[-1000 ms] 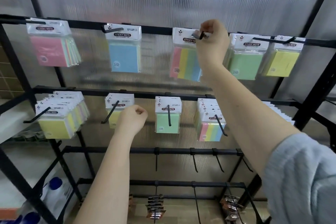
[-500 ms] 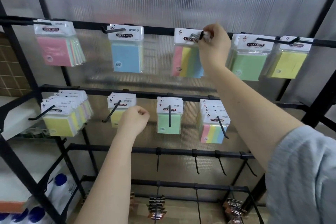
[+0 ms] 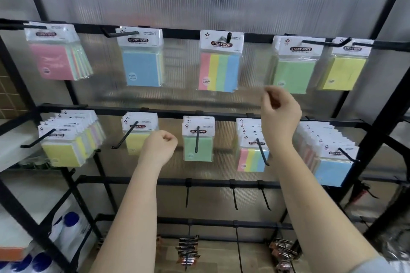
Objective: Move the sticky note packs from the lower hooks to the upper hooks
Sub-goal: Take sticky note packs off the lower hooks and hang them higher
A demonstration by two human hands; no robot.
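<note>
Sticky note packs hang on two black rails. On the upper rail [image 3: 182,31] are a pink pack [image 3: 53,62], a blue pack [image 3: 142,66], a striped pack [image 3: 219,68], a green pack [image 3: 292,73] and a yellow pack [image 3: 346,71]. The lower rail [image 3: 168,113] carries yellow packs [image 3: 64,153], a yellow pack [image 3: 135,142], a green pack [image 3: 198,146], striped packs [image 3: 249,157] and blue packs [image 3: 332,168]. My right hand [image 3: 280,113] hovers with curled fingers, holding nothing, above the lower striped packs. My left hand [image 3: 158,148] is a loose fist in front of the lower yellow pack.
Below, two more rails [image 3: 208,182] carry bare black hooks. Small dark packets [image 3: 187,248] hang near the floor. White bottles with blue caps [image 3: 66,228] stand at the lower left. A black frame post [image 3: 386,104] runs down the right side.
My right hand has let go of the striped pack, which now hangs on the upper hook, and has dropped down and right. My left hand has stayed put.
</note>
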